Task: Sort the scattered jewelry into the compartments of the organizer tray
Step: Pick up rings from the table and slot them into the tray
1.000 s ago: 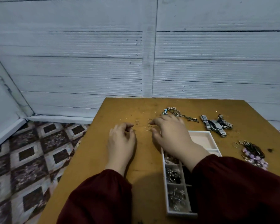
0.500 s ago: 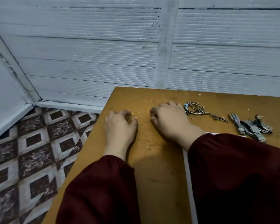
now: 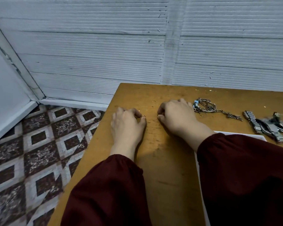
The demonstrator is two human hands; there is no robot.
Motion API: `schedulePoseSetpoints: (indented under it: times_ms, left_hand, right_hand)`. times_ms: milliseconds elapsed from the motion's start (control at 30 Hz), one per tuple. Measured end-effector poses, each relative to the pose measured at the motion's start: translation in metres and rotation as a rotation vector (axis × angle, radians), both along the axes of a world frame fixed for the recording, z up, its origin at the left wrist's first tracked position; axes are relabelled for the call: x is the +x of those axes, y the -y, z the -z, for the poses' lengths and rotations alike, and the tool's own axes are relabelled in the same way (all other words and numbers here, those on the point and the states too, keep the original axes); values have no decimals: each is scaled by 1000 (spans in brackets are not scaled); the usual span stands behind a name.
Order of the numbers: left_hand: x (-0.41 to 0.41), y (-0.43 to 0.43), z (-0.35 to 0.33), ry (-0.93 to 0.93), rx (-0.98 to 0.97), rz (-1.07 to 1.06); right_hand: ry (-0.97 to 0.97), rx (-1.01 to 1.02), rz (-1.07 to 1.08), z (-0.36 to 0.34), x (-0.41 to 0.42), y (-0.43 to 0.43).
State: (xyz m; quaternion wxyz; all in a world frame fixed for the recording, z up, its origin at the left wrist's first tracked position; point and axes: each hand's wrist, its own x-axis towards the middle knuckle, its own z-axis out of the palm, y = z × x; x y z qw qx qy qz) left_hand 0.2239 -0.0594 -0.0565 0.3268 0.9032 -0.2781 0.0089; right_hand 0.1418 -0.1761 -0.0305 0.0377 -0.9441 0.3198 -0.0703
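Note:
My left hand (image 3: pixel 127 123) rests on the wooden table (image 3: pixel 170 160) with fingers curled, pinching a small gold ring (image 3: pixel 143 116) between thumb and forefinger. My right hand (image 3: pixel 176 116) lies a little to the right, fingers curled, pinching another small ring (image 3: pixel 157 115) at its fingertips. The white organizer tray (image 3: pixel 219 132) is mostly hidden under my right sleeve; only its far rim and left edge show. A tangle of silver chains with a blue bead (image 3: pixel 204 107) lies just right of my right hand.
Metal watch bands (image 3: pixel 266 126) lie at the table's right side. The table's left edge drops to a patterned tile floor (image 3: pixel 31 152). A white ribbed wall (image 3: pixel 137 46) stands behind the table.
The view has swung left and down, so the tray slid under my right sleeve. Both hands closed over small rings on the table and now pinch them.

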Motion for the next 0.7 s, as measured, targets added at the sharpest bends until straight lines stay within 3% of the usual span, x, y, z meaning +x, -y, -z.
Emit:
schedulePoseSetpoints:
  times_ms: [267,700]
  left_hand:
    - [-5,3,-2,10,103,1]
    - [-10,4,-1,101,135,20]
  right_hand:
    - [-35,93,37,-3,4,5]
    - [55,-9,17,0,4,0]
